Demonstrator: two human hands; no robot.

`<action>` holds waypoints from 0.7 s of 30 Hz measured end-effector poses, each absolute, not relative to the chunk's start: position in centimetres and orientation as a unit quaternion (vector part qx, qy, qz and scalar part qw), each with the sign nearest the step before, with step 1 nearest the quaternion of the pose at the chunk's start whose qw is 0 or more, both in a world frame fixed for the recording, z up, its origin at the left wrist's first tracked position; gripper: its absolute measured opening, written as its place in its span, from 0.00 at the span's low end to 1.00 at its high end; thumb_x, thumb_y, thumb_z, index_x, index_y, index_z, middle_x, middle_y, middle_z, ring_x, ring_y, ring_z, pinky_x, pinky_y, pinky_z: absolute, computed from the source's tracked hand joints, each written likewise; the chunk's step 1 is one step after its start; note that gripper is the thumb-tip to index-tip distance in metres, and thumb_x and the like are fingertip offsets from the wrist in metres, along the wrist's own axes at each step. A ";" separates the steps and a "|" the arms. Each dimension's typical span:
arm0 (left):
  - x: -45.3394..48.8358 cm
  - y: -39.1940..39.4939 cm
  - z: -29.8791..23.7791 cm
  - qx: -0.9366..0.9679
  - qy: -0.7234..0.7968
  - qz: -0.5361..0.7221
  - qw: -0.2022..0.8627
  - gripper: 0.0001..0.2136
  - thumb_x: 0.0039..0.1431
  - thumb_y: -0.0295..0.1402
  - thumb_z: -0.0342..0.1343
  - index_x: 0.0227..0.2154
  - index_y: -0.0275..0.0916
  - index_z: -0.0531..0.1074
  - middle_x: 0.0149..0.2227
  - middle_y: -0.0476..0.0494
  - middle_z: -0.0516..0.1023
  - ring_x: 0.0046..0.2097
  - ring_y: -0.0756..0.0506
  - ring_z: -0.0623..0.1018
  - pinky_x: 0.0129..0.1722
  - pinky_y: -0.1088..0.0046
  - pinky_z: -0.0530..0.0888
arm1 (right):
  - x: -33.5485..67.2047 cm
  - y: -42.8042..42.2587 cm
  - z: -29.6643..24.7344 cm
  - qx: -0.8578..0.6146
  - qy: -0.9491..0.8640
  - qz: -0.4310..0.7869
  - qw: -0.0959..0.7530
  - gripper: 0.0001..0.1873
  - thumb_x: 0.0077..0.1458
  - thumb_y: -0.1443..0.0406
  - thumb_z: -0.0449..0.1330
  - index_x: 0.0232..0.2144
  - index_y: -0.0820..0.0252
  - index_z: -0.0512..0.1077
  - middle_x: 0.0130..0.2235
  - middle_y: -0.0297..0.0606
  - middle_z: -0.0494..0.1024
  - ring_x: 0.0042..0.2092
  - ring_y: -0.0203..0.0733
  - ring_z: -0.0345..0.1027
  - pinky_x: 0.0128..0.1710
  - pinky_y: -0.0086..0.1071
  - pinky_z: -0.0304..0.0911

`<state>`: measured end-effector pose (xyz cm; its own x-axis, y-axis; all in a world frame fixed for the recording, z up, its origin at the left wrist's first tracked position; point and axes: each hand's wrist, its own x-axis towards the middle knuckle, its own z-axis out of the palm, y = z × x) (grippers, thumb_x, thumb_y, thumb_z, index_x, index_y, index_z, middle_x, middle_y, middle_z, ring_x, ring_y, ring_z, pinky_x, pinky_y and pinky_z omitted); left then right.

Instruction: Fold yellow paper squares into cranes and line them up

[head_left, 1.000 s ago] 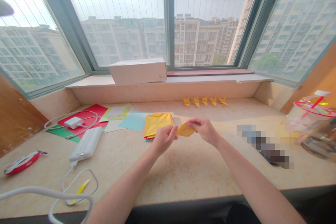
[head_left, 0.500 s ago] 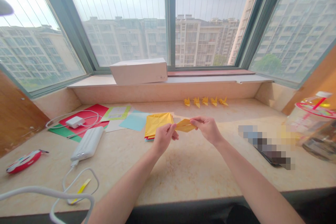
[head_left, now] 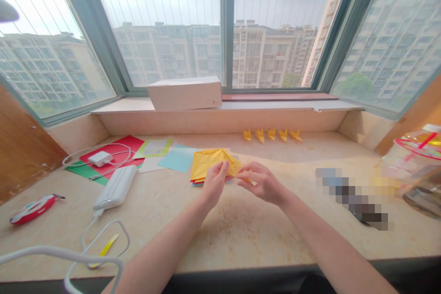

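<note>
Both my hands meet above the middle of the marble counter [head_left: 241,229]. My left hand [head_left: 214,183] pinches a small folded piece of yellow paper [head_left: 235,169] at its left end. Curled round the same piece from the right is my right hand [head_left: 262,182], whose fingers cover most of it. Just behind my hands lies a stack of yellow paper sheets [head_left: 205,164] on top of other coloured sheets. Several small yellow folded paper cranes [head_left: 271,134] stand in a row at the back of the counter.
A white power bank [head_left: 115,188] with cables, a white charger [head_left: 99,158] on red and green sheets [head_left: 113,151], and a red pouch [head_left: 32,208] lie at left. A white box [head_left: 184,93] sits on the sill. A plastic cup [head_left: 409,165] and a blurred-out item [head_left: 351,195] are at right.
My right hand has moved left and down, closing over the yellow piece, which stuck out between both hands before. The camera has tilted slightly.
</note>
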<state>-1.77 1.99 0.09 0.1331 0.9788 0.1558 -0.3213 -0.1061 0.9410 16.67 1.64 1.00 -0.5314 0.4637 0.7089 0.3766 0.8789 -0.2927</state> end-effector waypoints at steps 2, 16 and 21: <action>-2.0 2.2 -0.1 0.480 0.345 0.572 0.569 0.19 0.55 0.49 0.60 0.31 0.34 0.75 0.30 0.46 0.78 0.32 0.48 0.76 0.35 0.73 0.73 | 16.5 1.5 0.9 -0.221 -0.885 0.076 0.401 0.06 0.60 0.63 0.62 0.40 0.55 0.77 0.41 0.41 0.80 0.43 0.45 0.73 0.45 0.40 0.68; -1.5 1.2 0.2 0.649 0.371 0.481 0.457 0.18 0.63 0.45 0.53 0.24 0.36 0.68 0.23 0.51 0.66 0.27 0.51 0.64 0.28 0.75 0.60 | 15.6 2.1 0.3 -0.393 -0.694 0.278 0.535 0.11 0.59 0.59 0.60 0.39 0.58 0.78 0.35 0.39 0.79 0.33 0.39 0.70 0.33 0.33 0.66; -1.3 0.9 0.4 0.662 0.376 0.474 0.442 0.20 0.63 0.47 0.52 0.23 0.36 0.69 0.23 0.51 0.67 0.26 0.50 0.65 0.27 0.75 0.60 | 15.4 2.2 0.1 -0.411 -0.669 0.336 0.520 0.14 0.55 0.57 0.63 0.39 0.60 0.78 0.32 0.39 0.80 0.32 0.40 0.70 0.32 0.33 0.66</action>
